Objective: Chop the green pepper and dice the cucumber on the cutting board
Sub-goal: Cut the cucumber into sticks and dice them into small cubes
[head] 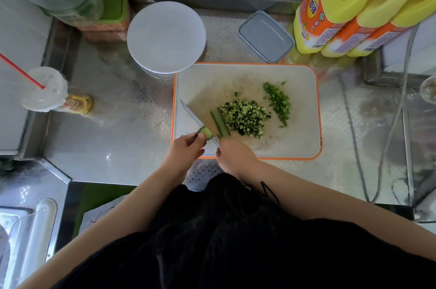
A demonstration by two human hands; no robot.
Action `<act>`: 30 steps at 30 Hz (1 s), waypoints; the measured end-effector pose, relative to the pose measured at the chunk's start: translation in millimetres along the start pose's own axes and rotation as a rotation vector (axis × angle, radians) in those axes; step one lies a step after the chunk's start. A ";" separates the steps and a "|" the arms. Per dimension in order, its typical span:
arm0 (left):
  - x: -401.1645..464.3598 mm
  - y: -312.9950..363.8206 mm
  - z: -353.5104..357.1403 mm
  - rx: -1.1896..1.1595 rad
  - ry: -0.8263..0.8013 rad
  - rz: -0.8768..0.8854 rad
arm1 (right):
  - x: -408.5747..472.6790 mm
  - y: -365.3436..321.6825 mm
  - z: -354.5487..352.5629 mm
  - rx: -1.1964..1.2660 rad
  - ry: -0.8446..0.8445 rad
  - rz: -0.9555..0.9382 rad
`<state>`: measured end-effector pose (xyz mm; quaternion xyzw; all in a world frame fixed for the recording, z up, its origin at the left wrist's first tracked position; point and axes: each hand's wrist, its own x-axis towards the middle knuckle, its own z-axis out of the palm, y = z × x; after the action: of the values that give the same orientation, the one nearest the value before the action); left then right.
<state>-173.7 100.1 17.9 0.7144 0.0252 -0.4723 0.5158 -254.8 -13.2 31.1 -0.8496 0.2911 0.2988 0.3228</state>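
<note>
We see a steel counter (122,137) bearing a white cutting board (302,137) with an orange rim, set near its middle. Behind the board stand a round white lid (166,36) on a container, a grey rectangular box (266,37), and, at the far right, three yellow oil jugs (349,5). At the left edge stands a plastic cup (44,89) with a red straw.

On the board we find a heap of diced cucumber (245,116) at centre, and just beyond it, to the right, a smaller strip of chopped green pepper (278,102). A long cucumber strip (220,123) lies touching the heap's left side.

The right hand (236,155) is curled round the handle of a knife (192,115), whose blade runs up and to the left across the board. The left hand (186,149) pinches a short cucumber end piece (205,133) at the board's near-left corner, against the blade.
</note>
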 end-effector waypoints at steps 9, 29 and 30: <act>0.4 -4.1 3.7 0.196 0.014 0.095 | -0.2 -13.8 -7.0 -0.001 0.025 0.003; 1.6 -6.8 14.2 0.152 0.057 0.046 | -35.2 -6.7 -17.6 0.053 0.132 -0.028; 1.5 -7.3 13.8 0.146 0.057 0.050 | -39.0 -6.2 -17.5 0.047 0.144 -0.037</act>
<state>-185.6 92.4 11.3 0.7636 -0.0124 -0.4395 0.4729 -270.4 -10.1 71.2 -0.8663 0.3049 0.2238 0.3264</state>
